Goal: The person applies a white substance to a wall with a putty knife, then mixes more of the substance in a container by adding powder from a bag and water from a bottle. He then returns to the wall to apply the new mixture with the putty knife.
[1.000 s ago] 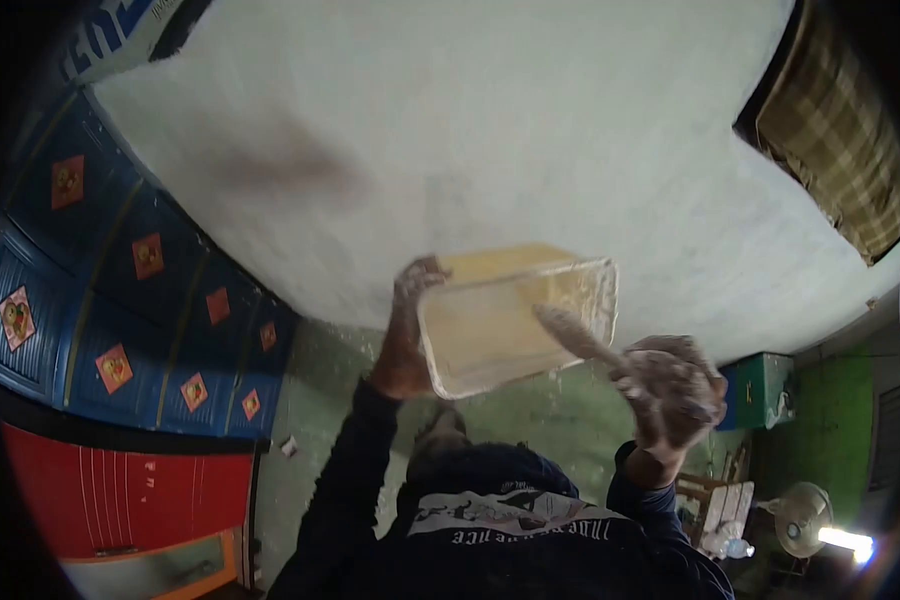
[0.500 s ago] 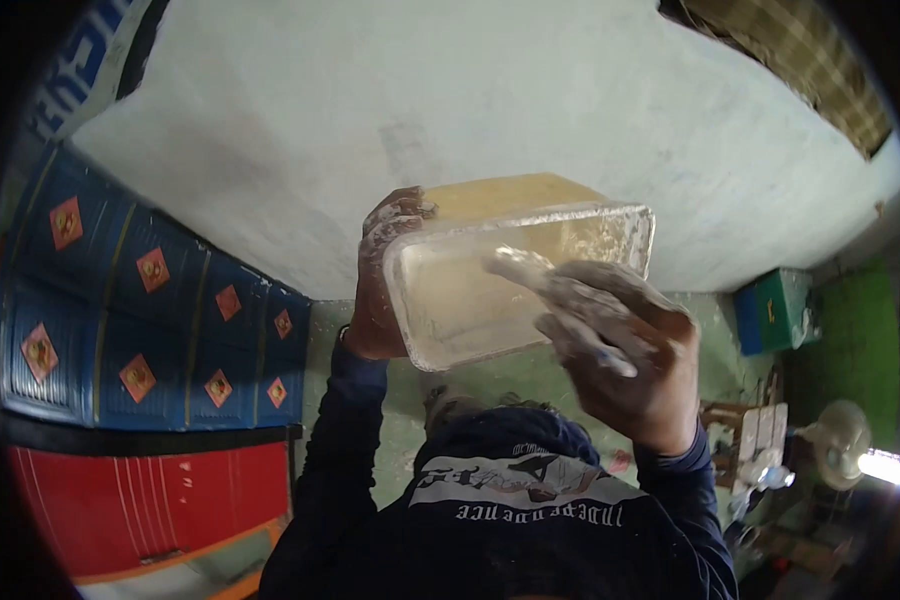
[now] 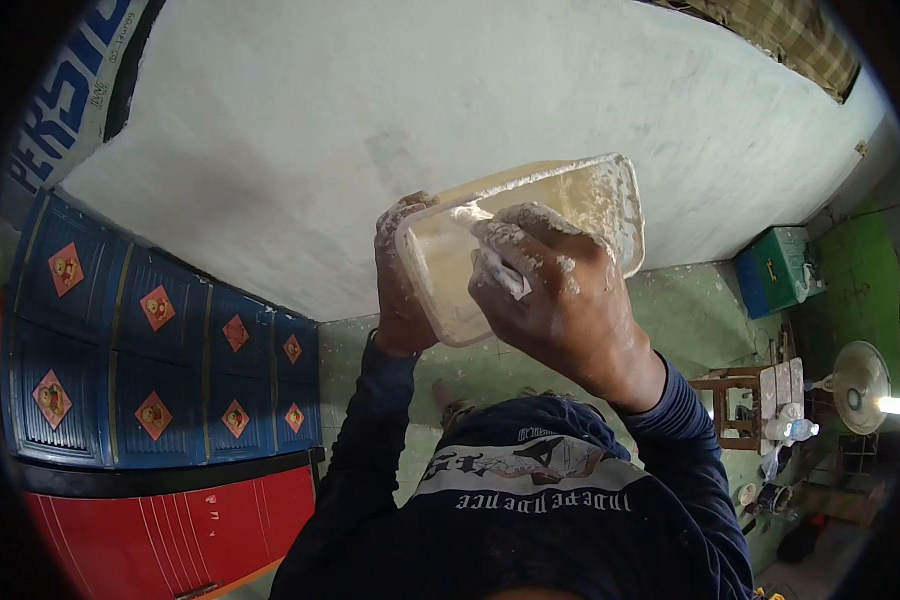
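A translucent rectangular tub (image 3: 625, 215), its rim caked with white paste, is tilted so its opening faces the camera. My left hand (image 3: 398, 285) grips the tub's left end, fingers behind and over the edge. At the opening, my right hand (image 3: 555, 290) has its fingers curled together, dusted white, with a pale coated lump or tool end (image 3: 470, 214) at the fingertips. What exactly it holds is too covered in paste to make out. Behind the tub stands a whitish wall (image 3: 370, 90) with a faint grey patch.
Blue cabinets (image 3: 160, 350) with pink diamond stickers and a red cabinet (image 3: 190, 530) stand at the left. At the right are a green-blue box (image 3: 778, 270), a small wooden table (image 3: 750, 400) with bottles, and a fan (image 3: 860, 388). Checked cloth (image 3: 790, 40) hangs at the upper right.
My right hand has moved left and up, further over the tub's opening. The tub has tilted, its right end rising. The view has shifted slightly.
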`<state>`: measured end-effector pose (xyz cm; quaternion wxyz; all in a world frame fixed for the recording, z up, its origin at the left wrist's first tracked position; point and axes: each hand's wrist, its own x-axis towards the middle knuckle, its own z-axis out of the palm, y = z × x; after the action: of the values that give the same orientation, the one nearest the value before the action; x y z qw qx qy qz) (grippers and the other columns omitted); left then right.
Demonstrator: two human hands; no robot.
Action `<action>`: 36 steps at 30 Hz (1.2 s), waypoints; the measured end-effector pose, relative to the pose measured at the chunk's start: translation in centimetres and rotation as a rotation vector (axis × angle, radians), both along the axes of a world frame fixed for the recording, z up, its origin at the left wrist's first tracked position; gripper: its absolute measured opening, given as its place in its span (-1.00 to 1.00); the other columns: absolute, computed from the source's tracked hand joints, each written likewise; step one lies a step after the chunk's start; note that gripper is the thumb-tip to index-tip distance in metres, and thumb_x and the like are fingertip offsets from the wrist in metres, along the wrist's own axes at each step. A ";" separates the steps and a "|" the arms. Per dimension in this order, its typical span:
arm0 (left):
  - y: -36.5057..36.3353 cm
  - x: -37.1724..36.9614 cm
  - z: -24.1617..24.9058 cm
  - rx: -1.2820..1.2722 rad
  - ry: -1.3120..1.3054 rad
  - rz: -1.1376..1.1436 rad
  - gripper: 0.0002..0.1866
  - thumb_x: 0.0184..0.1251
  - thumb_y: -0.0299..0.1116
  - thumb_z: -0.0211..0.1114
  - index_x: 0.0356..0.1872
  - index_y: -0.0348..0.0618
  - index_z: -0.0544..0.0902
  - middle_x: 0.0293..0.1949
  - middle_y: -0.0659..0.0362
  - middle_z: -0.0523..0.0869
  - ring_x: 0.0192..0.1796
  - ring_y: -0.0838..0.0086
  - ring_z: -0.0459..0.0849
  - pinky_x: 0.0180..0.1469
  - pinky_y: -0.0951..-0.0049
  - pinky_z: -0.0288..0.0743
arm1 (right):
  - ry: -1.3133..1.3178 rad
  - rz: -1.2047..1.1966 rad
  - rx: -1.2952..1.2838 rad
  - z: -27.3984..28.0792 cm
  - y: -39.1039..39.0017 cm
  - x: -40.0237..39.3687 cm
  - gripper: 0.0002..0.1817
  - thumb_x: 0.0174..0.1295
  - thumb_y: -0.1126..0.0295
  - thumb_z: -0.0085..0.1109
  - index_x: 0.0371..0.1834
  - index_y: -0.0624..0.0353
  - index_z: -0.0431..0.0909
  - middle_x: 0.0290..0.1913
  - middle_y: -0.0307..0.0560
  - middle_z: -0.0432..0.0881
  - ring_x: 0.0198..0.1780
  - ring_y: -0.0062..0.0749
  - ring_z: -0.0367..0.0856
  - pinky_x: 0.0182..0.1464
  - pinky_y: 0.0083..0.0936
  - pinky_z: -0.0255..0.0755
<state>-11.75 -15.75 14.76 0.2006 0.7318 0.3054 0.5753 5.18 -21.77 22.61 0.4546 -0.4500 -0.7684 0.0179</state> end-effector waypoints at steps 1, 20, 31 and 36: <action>0.8 -1.2 -0.3 -0.045 -0.020 -0.041 -0.42 0.26 -0.30 0.32 0.23 -0.29 0.29 0.11 0.00 0.48 0.17 0.31 0.51 0.21 0.28 0.46 | -0.005 0.002 0.002 0.4 0.5 -0.9 -0.72 -0.06 0.48 0.33 -0.21 0.23 0.65 -0.21 0.04 0.65 -0.23 -0.04 0.66 -0.20 -0.29 0.57; 0.2 -0.3 -0.3 0.069 0.048 0.058 -0.38 -0.10 -0.15 0.52 -0.05 -0.32 0.50 -0.17 0.12 0.60 -0.12 0.44 0.61 -0.04 0.41 0.48 | -0.335 0.248 -0.061 -0.2 1.6 -0.8 -0.68 0.01 0.48 0.29 -0.11 0.26 0.59 -0.06 0.07 0.60 -0.22 -0.05 0.67 -0.21 -0.28 0.60; -0.1 -0.7 -2.0 0.107 0.022 0.026 -0.15 -0.03 -0.12 0.53 0.23 -0.30 0.29 0.16 0.03 0.41 0.20 0.30 0.45 0.24 0.28 0.35 | -0.487 0.407 -0.134 0.1 2.4 0.2 -0.68 -0.02 0.44 0.24 -0.18 0.36 0.59 -0.13 0.16 0.61 -0.22 -0.07 0.68 -0.18 -0.29 0.60; 0.4 -0.4 -2.7 0.020 -0.187 -0.093 -0.18 0.09 -0.14 0.47 0.28 -0.29 0.22 0.24 0.02 0.36 0.28 0.30 0.39 0.30 0.26 0.33 | -0.443 0.439 0.026 -0.4 2.6 0.8 -0.79 0.00 0.50 0.23 -0.27 0.36 0.62 -0.13 0.15 0.63 -0.27 -0.08 0.69 -0.22 -0.32 0.61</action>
<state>-12.11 -15.37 12.06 0.2474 0.6903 0.2453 0.6341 5.95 -19.21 22.21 0.2670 -0.2605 -0.9278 0.0070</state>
